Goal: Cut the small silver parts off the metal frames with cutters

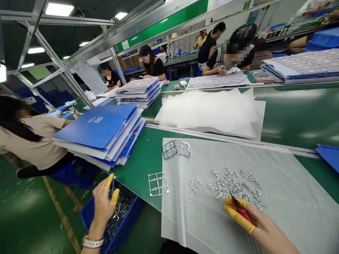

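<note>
Gripping red-handled snips [240,210] in your right hand [247,220], you hold their tips near scattered metal parts [233,185] on a ribbed plastic sheet [291,197]; your left hand [103,204] pinches a thin metal strip [113,185] over a blue bin [123,229].

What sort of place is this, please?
Probably a factory production line: workers sit along a long green workbench, blue folders are stacked on it, and small metal parts lie on a plastic sheet.
</note>
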